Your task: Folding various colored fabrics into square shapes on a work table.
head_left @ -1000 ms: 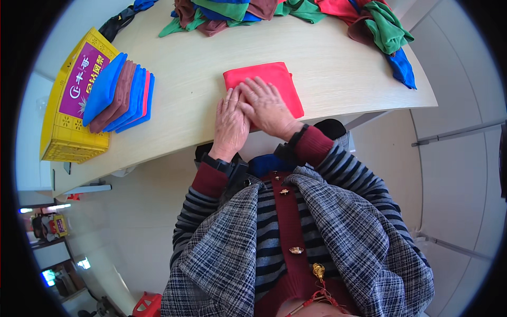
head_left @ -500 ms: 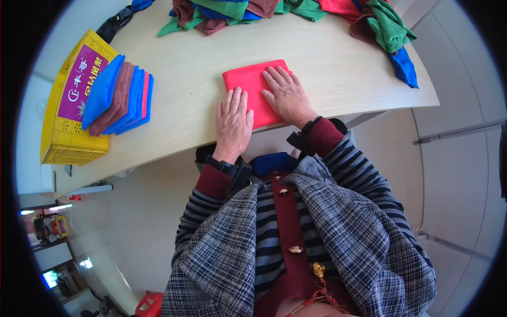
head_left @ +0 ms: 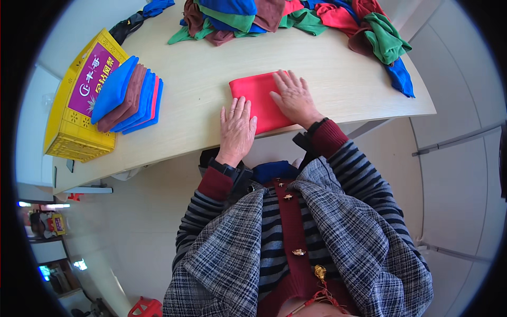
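Note:
A red cloth (head_left: 260,95), folded into a neat flat rectangle, lies near the front edge of the pale wooden table (head_left: 190,79). My left hand (head_left: 237,132) rests flat on its left side, fingers stretched forward. Across its right side lies my right hand (head_left: 298,100), palm down with the thumb spread inward. Neither hand grasps anything. To the left, a stack of folded cloths (head_left: 127,98) in blue, brown and red leans against a yellow box (head_left: 79,132).
Along the far side is a heap of loose green, blue, brown and red cloths (head_left: 237,21). More crumpled cloths (head_left: 388,42) hang over the table's right edge. A dark and blue bundle (head_left: 132,24) lies at the far left. A red stool (head_left: 145,307) stands on the floor.
The whole view has shifted slightly, with the table's things sitting a little lower. My right hand has slid slightly toward the right edge of the red cloth; both palms stay on it.

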### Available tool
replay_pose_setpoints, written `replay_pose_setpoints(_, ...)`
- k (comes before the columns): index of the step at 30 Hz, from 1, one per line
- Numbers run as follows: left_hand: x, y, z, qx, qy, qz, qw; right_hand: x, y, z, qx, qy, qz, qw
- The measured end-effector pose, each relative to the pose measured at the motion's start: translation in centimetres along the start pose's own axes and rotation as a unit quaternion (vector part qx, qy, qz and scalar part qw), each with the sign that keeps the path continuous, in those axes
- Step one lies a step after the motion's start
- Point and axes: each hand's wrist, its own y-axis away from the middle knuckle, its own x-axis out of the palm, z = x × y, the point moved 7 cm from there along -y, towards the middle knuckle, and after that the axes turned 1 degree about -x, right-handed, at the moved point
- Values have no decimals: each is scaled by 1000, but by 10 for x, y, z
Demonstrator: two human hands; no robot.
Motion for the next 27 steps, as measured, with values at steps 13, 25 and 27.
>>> replay_pose_setpoints(13, 24, -48, 23, -39, 20, 15, 999, 20, -18, 8, -15, -31, 5, 999)
replay_pose_setpoints(25, 7, -10, 47, -109, 39, -24, 993, 14, 4, -31, 94, -70, 20, 993)
replay_pose_setpoints(27, -5, 7, 44, -83, 42, -86, 992, 17, 14, -32, 99, -97, 2, 990)
